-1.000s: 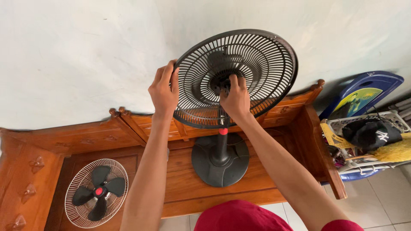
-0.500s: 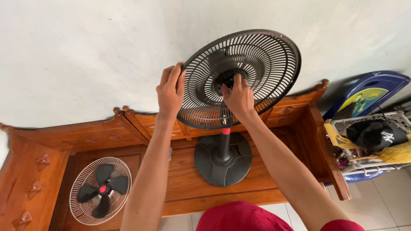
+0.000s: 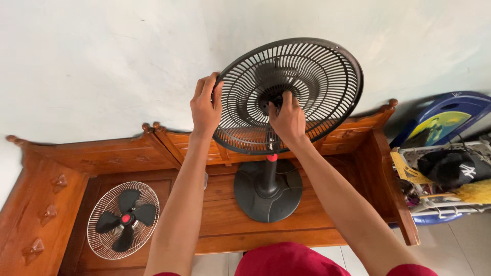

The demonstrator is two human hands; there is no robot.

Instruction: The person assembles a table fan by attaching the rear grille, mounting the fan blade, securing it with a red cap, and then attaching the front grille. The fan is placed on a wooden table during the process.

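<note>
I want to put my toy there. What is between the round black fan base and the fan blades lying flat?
In the head view, only bare wooden bench seat lies between the round black fan base and the flat-lying black fan blades in their pale wire guard.

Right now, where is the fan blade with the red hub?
In the head view it lies lower left, inside the pale wire grille on the wooden bench, left of the fan's round black base and the left forearm.

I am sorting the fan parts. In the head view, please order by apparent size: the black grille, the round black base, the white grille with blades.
1. black grille, largest, though nearest the camera, held by left hand and right hand.
2. round black base and white grille with blades: look about alike, so unranked.
</note>
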